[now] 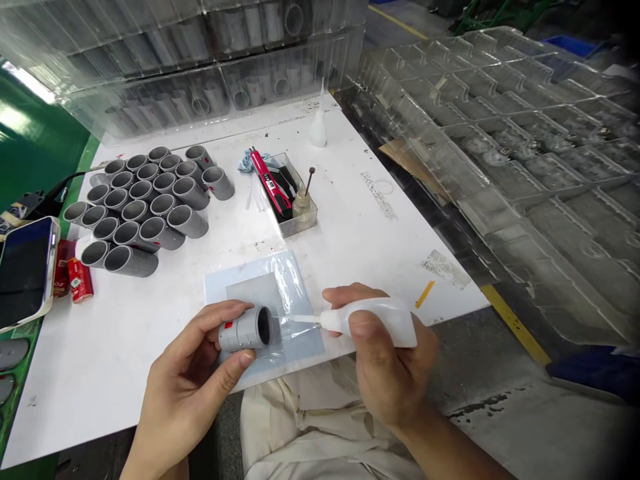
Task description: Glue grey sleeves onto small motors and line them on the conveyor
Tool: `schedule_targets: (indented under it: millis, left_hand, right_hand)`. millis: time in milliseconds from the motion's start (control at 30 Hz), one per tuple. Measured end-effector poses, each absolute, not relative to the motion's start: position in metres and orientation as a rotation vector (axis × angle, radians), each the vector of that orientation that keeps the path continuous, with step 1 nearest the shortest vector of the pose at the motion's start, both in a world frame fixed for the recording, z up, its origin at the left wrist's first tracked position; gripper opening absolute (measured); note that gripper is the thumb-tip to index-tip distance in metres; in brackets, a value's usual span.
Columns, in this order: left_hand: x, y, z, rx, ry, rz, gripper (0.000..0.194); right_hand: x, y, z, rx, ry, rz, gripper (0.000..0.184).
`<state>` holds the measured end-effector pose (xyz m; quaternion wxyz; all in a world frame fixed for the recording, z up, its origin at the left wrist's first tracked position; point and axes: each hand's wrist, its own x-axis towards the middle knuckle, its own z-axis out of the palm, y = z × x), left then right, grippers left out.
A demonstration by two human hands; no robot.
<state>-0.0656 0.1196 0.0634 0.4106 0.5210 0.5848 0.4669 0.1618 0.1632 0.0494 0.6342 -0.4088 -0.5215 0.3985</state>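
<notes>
For steady work, the grey hollow plastic cylinder with a small red mark is best held still, its open end turned to the translucent white squeeze bottle, while the thin tapered nozzle is lined up with the rim and only light, even pressure is applied, lest too much be let out. The cylinder is gripped on its side by the left hand, fingers over the top and thumb along the underside, the open end left uncovered. The bottle is clasped in the right hand, its nozzle pointed at that opening, seemingly just short of it. The cylinder is held above the pale blue sheet at the near edge of the white tabletop.
</notes>
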Motion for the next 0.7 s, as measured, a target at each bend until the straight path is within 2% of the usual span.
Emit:
schedule_targets:
  millis: [167,433,700]
  left_hand:
    - [-0.052,0.118,0.071,1.12,1.605,1.2,0.032]
    - [-0.05,0.118,0.075,1.087,1.664,1.166,0.035]
    - [-0.049,0.119,0.073,1.118,1.643,1.19,0.032]
  right_hand:
    - [0.158,0.165,0.048,-0.943,-1.24,0.809,0.016]
    - [0.153,0.166,0.045,-0.909,-1.216,0.828,0.013]
    - [0.153,0.167,0.049,-0.946,-1.233,0.837,0.019]
